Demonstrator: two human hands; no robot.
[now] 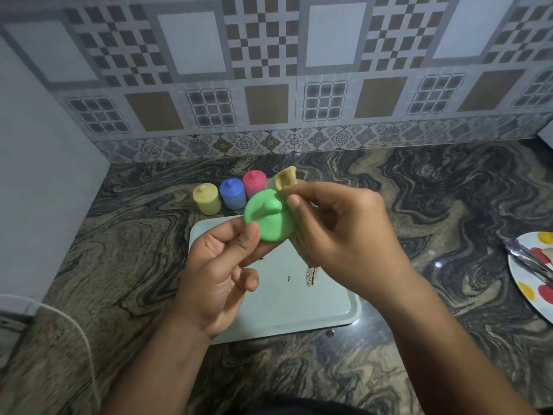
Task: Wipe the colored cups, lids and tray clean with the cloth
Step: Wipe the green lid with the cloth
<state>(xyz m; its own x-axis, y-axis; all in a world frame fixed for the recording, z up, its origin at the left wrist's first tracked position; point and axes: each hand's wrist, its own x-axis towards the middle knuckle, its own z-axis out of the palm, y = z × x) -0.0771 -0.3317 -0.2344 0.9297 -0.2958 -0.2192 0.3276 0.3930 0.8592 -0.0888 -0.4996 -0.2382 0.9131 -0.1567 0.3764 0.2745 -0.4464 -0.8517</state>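
Fingers of L hand (218, 271) pinch green lid (269, 224); R hand (338, 232) pinches cloth (285, 176).

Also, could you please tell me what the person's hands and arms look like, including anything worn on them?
The left hand and right hand are bare, with no gloves, rings or bracelets in view. The left forearm and right forearm are uncovered down to the frame's edge: no sleeve, watch or band shows. The visible nails look short and unpainted.
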